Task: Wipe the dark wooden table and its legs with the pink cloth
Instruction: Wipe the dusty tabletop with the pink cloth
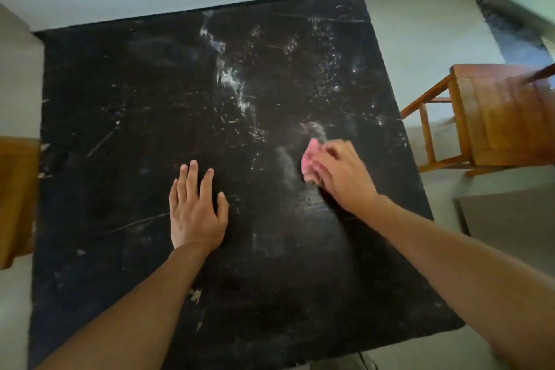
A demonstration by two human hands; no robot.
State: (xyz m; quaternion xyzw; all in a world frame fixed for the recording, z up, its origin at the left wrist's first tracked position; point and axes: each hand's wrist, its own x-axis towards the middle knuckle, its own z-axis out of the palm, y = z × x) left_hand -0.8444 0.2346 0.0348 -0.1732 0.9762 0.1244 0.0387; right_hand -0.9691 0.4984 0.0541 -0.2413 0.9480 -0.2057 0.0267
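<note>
The dark wooden table (126, 105) fills most of the view, its top scratched and streaked with white dust down the middle. My right hand (342, 174) grips the crumpled pink cloth (310, 161) and presses it onto the top right of centre. Only the cloth's left part shows past my fingers. Flat on the table at centre lies my left hand (195, 210), fingers straight and spread, holding nothing. The table's legs are hidden under the top.
A brown wooden chair (492, 117) stands close to the table's right edge. Another brown wooden piece (15, 198) sits at the left edge. A white wall with a dark skirting runs behind the table. A grey box-like surface (507, 219) lies at lower right.
</note>
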